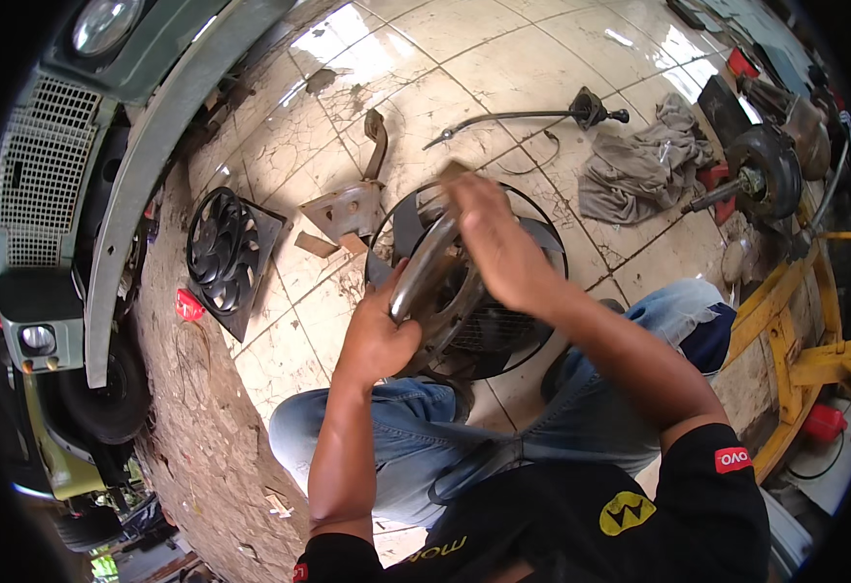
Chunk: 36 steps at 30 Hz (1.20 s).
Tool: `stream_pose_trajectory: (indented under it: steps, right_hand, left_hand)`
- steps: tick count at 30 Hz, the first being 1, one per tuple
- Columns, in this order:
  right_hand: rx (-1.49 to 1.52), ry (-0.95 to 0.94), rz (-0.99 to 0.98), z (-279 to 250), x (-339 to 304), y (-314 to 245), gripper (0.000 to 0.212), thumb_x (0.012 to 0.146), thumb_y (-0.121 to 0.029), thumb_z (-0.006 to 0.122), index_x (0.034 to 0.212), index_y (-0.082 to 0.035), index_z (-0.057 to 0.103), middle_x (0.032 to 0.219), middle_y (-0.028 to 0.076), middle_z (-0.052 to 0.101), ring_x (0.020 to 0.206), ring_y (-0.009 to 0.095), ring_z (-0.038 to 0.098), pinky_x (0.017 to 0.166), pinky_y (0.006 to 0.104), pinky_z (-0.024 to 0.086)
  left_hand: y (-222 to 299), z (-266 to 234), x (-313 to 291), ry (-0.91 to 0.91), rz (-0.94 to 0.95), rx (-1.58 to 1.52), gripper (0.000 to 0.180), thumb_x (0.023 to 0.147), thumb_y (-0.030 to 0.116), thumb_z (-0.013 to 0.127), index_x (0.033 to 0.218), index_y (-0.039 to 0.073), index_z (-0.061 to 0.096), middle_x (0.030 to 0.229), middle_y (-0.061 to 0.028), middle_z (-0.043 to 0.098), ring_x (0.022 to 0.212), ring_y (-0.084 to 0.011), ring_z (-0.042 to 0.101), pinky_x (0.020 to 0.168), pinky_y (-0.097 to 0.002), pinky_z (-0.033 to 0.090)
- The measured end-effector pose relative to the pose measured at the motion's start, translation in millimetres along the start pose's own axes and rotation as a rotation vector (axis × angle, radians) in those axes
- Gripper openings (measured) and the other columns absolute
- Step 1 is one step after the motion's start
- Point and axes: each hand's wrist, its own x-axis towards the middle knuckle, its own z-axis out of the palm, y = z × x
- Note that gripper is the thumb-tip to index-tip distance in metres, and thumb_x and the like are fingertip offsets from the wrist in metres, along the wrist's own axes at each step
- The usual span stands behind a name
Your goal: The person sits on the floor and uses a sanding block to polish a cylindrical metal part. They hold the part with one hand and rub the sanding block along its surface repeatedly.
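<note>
A round metal part (424, 262) with a smooth, shiny rim is tilted up over my lap. My left hand (375, 340) is closed around its near left edge, thumb on the rim. At the far edge of the same part is my right hand (503, 248), slightly blurred, its fingers bent over a small brown piece (456, 168) that looks like sandpaper. Underneath, on the floor between my feet, lies a black round fan shroud (554, 321) with mesh, partly hidden by my hands and the metal part.
Left, a vehicle's front bumper (139, 194) curves past; a black cooling fan (226, 253) lies nearby. A pedal bracket (353, 209), a long lever (523, 117) and a grey rag (644, 165) lie on the tiles. A yellow metal frame (785, 350) stands at right.
</note>
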Motion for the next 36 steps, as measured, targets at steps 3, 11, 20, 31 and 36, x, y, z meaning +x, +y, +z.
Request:
stream_pose_trajectory:
  steps: [3,11,20,31,36]
  right_hand:
    - [-0.026,0.06,-0.062,-9.5,4.8,7.5,0.061,0.112,-0.044,0.035,0.143,0.007,0.05,0.149,0.029,0.049,0.145,0.042,0.04,0.121,0.0499,0.028]
    - [0.01,0.071,0.03,-18.4,5.6,-0.9,0.049,0.111,-0.036,0.035,0.128,0.0,0.065,0.131,0.024,0.064,0.129,0.04,0.055,0.117,0.0446,0.036]
    - [-0.212,0.042,-0.209,-11.5,-5.9,-7.3,0.048,0.111,-0.04,0.038,0.13,-0.001,0.059,0.136,0.025,0.056,0.136,0.042,0.046,0.118,0.0507,0.031]
    - [0.019,0.034,0.088,-30.5,3.3,16.9,0.061,0.104,-0.039,0.055,0.143,0.007,0.049,0.152,0.029,0.046,0.147,0.041,0.038,0.12,0.0432,0.032]
    - [0.26,-0.186,0.366,-60.9,15.4,12.7,0.071,0.089,0.0,0.056,0.158,-0.004,0.039,0.129,0.012,0.063,0.096,0.017,0.06,0.086,0.0293,0.049]
  left_hand:
    - [14.5,2.2,7.6,-0.003,-0.003,-0.026,0.072,0.073,0.006,0.055,0.145,0.003,0.055,0.14,-0.0266,0.061,0.131,-0.0436,0.056,0.115,-0.0414,0.037]
    - [7.6,9.5,3.5,0.001,-0.01,0.002,0.07,0.072,0.006,0.054,0.142,0.0,0.056,0.138,-0.0242,0.063,0.127,-0.0463,0.058,0.122,-0.0466,0.028]
    - [11.7,10.6,2.2,-0.028,0.038,-0.005,0.065,0.074,0.003,0.056,0.139,0.008,0.061,0.146,-0.0228,0.057,0.142,-0.0419,0.046,0.121,-0.064,0.021]
    - [5.3,7.7,4.4,-0.024,0.072,0.026,0.07,0.073,0.008,0.055,0.143,0.006,0.057,0.148,-0.0228,0.055,0.141,-0.0445,0.046,0.124,-0.0608,0.018]
    - [2.3,6.6,3.7,-0.025,0.085,0.036,0.072,0.073,0.009,0.055,0.144,0.003,0.054,0.15,-0.023,0.053,0.139,-0.0437,0.048,0.125,-0.0588,0.019]
